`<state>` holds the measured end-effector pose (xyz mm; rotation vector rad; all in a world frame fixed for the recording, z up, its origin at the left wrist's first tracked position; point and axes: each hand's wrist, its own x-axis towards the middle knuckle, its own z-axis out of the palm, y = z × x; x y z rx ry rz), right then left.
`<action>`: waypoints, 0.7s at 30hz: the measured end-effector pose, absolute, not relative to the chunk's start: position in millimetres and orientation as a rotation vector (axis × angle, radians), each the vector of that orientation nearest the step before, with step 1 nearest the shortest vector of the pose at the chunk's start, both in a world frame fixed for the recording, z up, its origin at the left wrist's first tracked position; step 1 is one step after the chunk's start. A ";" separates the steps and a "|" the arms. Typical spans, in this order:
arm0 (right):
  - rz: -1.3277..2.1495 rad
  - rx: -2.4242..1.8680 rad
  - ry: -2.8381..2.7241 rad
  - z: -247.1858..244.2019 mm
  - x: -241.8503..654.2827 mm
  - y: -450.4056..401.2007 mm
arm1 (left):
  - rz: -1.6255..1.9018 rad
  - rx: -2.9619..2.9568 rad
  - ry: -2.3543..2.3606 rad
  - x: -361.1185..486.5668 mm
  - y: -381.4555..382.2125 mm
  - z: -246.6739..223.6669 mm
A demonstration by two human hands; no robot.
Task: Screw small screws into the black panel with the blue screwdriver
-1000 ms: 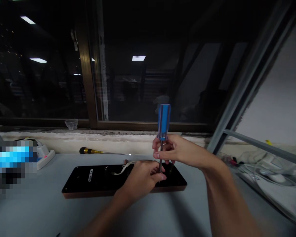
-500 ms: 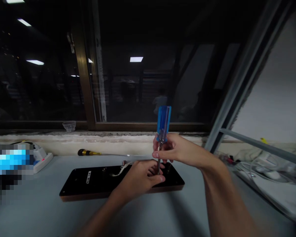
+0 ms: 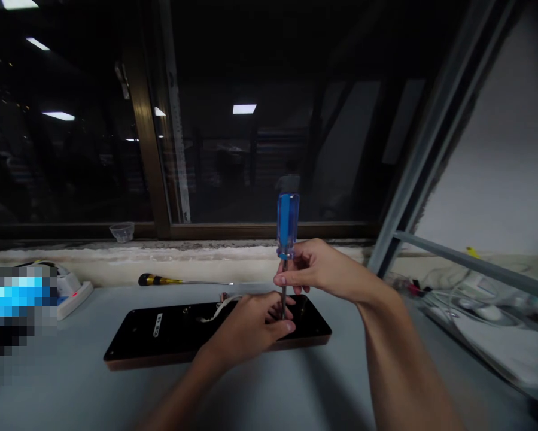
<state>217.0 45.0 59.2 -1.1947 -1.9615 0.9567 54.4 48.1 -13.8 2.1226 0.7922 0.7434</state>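
A screwdriver (image 3: 288, 224) with a clear blue handle stands upright, its tip down at the right half of a black panel (image 3: 143, 332). My right hand (image 3: 307, 266) is closed, thumb and fingers pinching the metal shaft just below the handle. My left hand (image 3: 255, 320) rests over the panel with curled fingers and thumb around the shaft's lower end. Whatever sits at the tip is hidden between those fingertips. The panel has brown sides, a white label (image 3: 158, 325) and small metal posts. White wires (image 3: 221, 307) come out near its middle.
Behind the panel lies a black-and-yellow screwdriver (image 3: 161, 279). A clear plastic cup (image 3: 122, 231) stands on the window sill. At left is a white power strip (image 3: 75, 299); a grey metal frame (image 3: 475, 263) and tangled cables (image 3: 470, 296) are on the right.
The blue screwdriver has turned about its shaft and stands straighter, its handle slightly further left. Both hands keep about the same places on it; the whole view has shifted a little.
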 end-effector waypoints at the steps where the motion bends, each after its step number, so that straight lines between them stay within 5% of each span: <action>1: 0.933 -1.207 -1.968 59.8 215.6 44.7 | 0.765 2.129 0.809 55.2 48.0 -14.2; 21: 1.057 -1.013 -1.929 64.6 218.9 39.9 | 0.927 2.062 1.024 24.8 22.2 7.0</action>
